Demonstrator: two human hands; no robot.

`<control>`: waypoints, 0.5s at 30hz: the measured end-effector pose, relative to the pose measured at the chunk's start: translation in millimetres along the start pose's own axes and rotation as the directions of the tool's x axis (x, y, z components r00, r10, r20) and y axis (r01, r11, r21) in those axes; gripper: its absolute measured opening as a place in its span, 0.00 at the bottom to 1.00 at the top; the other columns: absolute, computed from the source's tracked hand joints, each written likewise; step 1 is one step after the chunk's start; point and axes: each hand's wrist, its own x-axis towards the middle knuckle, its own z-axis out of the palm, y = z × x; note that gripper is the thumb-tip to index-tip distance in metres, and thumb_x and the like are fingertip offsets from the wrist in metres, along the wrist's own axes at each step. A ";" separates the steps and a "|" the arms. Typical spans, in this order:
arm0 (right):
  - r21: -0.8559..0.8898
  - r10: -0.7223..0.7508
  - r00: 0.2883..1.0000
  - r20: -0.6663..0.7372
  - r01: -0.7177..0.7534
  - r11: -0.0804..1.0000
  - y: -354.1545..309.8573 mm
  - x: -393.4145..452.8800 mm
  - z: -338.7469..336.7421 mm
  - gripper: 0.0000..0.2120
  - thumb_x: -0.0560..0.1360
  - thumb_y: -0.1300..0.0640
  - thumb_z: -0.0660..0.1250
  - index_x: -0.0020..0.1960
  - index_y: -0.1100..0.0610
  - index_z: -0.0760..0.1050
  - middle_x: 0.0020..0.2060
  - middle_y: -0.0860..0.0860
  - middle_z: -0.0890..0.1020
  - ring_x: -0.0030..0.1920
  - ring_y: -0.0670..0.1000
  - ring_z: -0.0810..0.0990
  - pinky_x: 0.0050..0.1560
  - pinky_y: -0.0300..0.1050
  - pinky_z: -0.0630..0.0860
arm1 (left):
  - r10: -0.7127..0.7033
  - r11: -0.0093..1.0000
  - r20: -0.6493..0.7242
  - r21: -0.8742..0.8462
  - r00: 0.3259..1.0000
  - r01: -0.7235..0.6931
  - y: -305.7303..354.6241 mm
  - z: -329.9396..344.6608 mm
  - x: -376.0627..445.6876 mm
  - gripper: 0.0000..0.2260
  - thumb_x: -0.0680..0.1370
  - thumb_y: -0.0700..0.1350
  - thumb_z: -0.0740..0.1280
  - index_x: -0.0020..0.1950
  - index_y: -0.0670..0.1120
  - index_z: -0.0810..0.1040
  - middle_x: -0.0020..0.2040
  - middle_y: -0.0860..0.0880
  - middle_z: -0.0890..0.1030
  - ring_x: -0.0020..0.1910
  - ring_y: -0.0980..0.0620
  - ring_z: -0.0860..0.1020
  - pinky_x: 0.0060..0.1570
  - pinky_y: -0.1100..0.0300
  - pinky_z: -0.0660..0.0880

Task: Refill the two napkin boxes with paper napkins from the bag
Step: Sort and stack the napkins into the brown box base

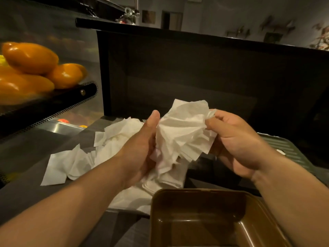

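A crumpled bunch of napkins (pixel 181 132) is held up between both hands above the counter (pixel 26 193). The left hand (pixel 140 148) curls round its lower part, thumb up; the right hand (pixel 233 139) pinches its upper edge — the fingertips are buried in paper. Below, a brown napkin box (pixel 201 220) stands open, cut off by the frame's bottom edge. Loose napkins (pixel 74 163) lie spread behind the left forearm. Orange fruit (pixel 30 57) sits at far left — blurred.

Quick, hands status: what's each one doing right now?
Left hand: grips the bunch of napkins from the left side.
Right hand: pinches the bunch's upper right edge.
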 end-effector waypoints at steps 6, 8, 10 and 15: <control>0.008 -0.039 0.998 -0.044 0.039 0.999 7.3 2.5 3.8 0.09 0.79 0.60 0.69 0.59 0.56 0.80 0.51 0.54 0.87 0.50 0.54 0.87 0.43 0.47 0.84 | -0.019 0.981 0.188 -0.186 0.982 0.054 -4.3 1.4 -5.3 0.36 0.71 0.73 0.55 0.71 0.52 0.74 0.66 0.45 0.79 0.64 0.45 0.78 0.67 0.47 0.72; 0.029 -0.060 0.997 -0.047 0.062 0.998 8.1 2.8 2.8 0.11 0.79 0.58 0.69 0.61 0.54 0.80 0.53 0.53 0.87 0.53 0.54 0.87 0.48 0.50 0.85 | -0.042 0.962 0.179 -0.260 0.983 0.088 -2.2 2.0 -6.6 0.34 0.72 0.72 0.55 0.64 0.51 0.81 0.63 0.43 0.81 0.62 0.44 0.79 0.70 0.48 0.68; 0.094 -0.081 0.997 -0.017 0.082 0.992 7.7 1.9 0.9 0.15 0.76 0.56 0.69 0.63 0.54 0.79 0.55 0.54 0.86 0.55 0.55 0.86 0.52 0.53 0.84 | -0.056 0.944 0.186 -0.309 0.981 0.113 -2.7 1.9 -5.2 0.31 0.73 0.71 0.55 0.58 0.51 0.84 0.61 0.43 0.82 0.61 0.44 0.80 0.67 0.49 0.71; 0.238 -0.028 0.989 0.146 -0.007 0.971 7.4 2.3 1.4 0.16 0.79 0.57 0.64 0.66 0.57 0.77 0.57 0.57 0.85 0.54 0.56 0.86 0.47 0.50 0.84 | -0.021 0.942 0.292 -0.316 0.956 0.117 -3.7 8.6 -10.2 0.29 0.59 0.66 0.78 0.55 0.53 0.85 0.56 0.45 0.84 0.53 0.45 0.84 0.52 0.49 0.80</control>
